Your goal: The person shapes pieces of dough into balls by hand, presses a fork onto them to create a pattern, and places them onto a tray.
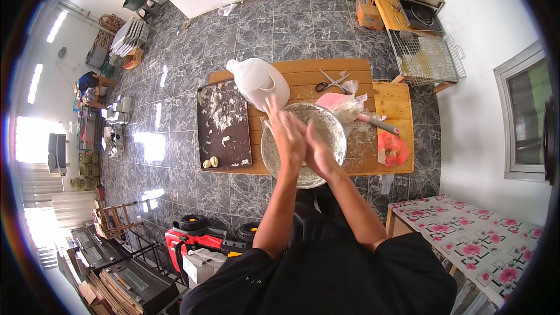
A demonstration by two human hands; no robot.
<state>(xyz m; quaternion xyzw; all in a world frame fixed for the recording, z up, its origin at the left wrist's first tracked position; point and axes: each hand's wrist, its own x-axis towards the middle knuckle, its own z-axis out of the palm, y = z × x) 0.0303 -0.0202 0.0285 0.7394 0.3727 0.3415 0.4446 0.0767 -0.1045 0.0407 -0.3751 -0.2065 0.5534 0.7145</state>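
Over a round metal bowl (335,128) dusted with white flour, my left hand (288,141) and my right hand (318,153) are pressed palm to palm. Their fingers point away from me, and the right hand is slightly blurred. Whatever lies between the palms is hidden. To the left, a dark baking tray (233,147) carries scattered flour and crumbs. Two small pale dough balls (210,162) rest near its front edge. A white plastic jug (262,83) stands just beyond the bowl.
Scissors (332,81), a clear plastic bag (350,108), a tool with a grey and pink handle (382,125) and a red plastic bag (394,150) lie right of the bowl on the low wooden table (300,72). A flower-patterned table (466,230) stands near right; a red machine (195,238) near left.
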